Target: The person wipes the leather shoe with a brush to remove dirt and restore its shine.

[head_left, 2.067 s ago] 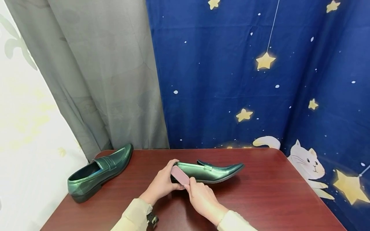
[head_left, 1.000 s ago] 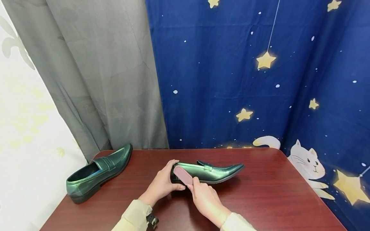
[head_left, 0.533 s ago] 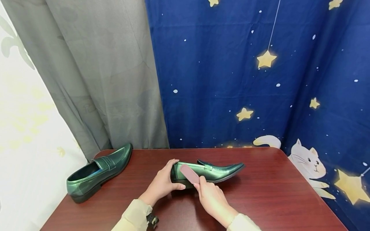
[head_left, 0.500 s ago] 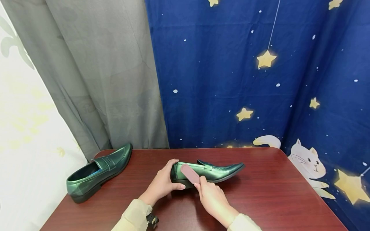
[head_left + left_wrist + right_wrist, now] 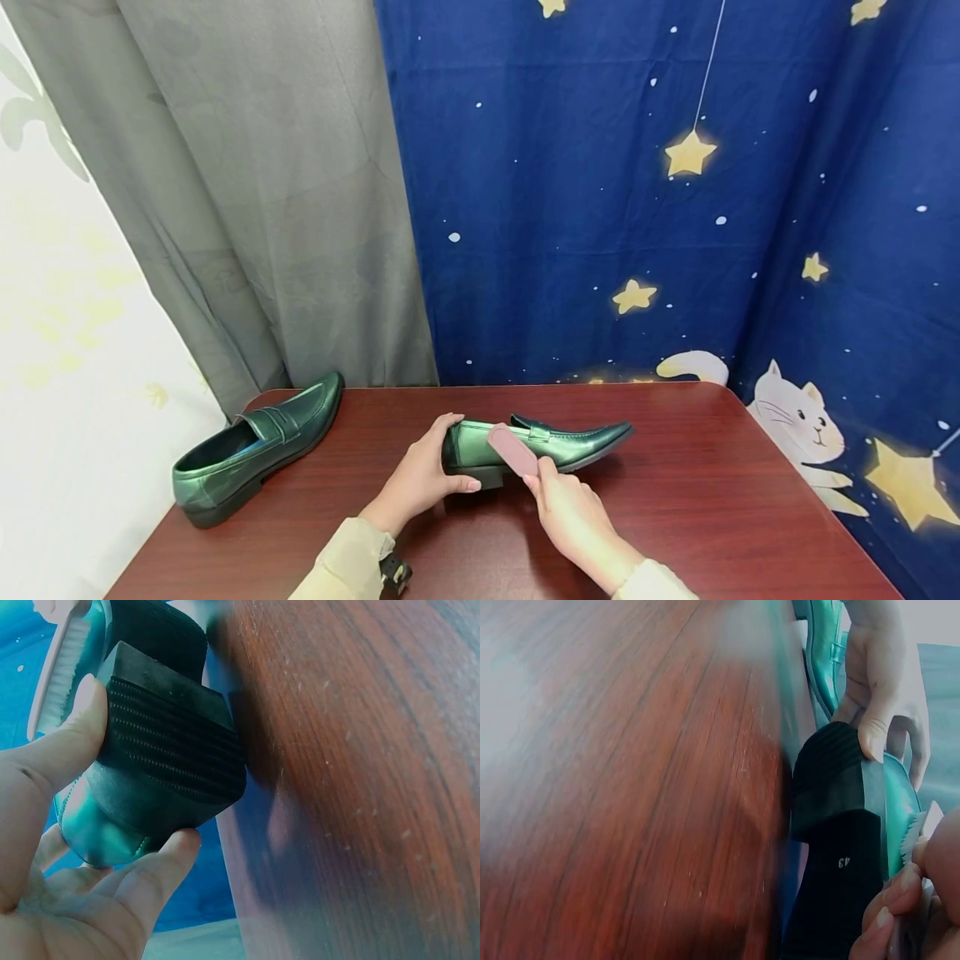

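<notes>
A green metallic loafer (image 5: 581, 446) is held by its heel in my left hand (image 5: 420, 475), toe pointing right and sole tipped toward me. In the left wrist view the thumb and fingers grip around the shoe's ridged black heel (image 5: 169, 742). My right hand (image 5: 573, 512) grips a small pink-backed brush (image 5: 513, 450) against the near side of the shoe, around mid-length. Its pale bristles (image 5: 66, 675) face the green upper in the left wrist view. In the right wrist view, the fingers (image 5: 900, 892) pinch the brush, and the dark sole (image 5: 840, 862) shows the number 43.
The matching green loafer (image 5: 258, 450) stands upright at the table's left edge. The reddish-brown wooden table (image 5: 712, 500) reaches back to a grey curtain (image 5: 300, 208) and a blue star-patterned curtain (image 5: 562, 208).
My right hand has slid the brush rightward along the shoe's side, from the heel toward the middle. The left hand and the held loafer have stayed almost still.
</notes>
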Demonstrator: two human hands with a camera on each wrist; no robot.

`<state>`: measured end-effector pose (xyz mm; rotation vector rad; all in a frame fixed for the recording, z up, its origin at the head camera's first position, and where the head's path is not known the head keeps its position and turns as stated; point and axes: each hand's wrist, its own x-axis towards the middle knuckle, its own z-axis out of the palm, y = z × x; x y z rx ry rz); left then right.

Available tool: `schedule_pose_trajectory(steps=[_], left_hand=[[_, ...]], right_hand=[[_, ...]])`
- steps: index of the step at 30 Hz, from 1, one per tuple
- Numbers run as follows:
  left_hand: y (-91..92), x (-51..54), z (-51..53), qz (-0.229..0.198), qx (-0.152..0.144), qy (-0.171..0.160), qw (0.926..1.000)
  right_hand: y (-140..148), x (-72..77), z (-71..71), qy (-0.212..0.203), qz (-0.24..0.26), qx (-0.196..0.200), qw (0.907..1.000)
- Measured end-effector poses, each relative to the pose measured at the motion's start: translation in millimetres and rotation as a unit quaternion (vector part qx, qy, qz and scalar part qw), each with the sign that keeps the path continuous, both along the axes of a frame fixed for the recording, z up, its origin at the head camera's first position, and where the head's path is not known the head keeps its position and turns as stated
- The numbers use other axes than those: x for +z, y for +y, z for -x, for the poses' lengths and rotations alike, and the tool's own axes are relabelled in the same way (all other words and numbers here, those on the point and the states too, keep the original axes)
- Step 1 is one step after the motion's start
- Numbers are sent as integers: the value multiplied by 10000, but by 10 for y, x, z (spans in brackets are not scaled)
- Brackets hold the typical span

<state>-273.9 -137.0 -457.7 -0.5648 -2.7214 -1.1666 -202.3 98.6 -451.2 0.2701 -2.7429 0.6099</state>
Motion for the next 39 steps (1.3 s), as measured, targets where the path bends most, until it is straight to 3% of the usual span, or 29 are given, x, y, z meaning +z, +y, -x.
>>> schedule_pose_trajectory(steps=[28,39], left_hand=[[-9,-11,-8,-1,-7,-45,10000],[-9,-16,-8,7,-33,-25,10000]], right_hand=[[366,106,-100,-318,-29,-78,9995],[503,71,-122,-453,-78,-262,9986]])
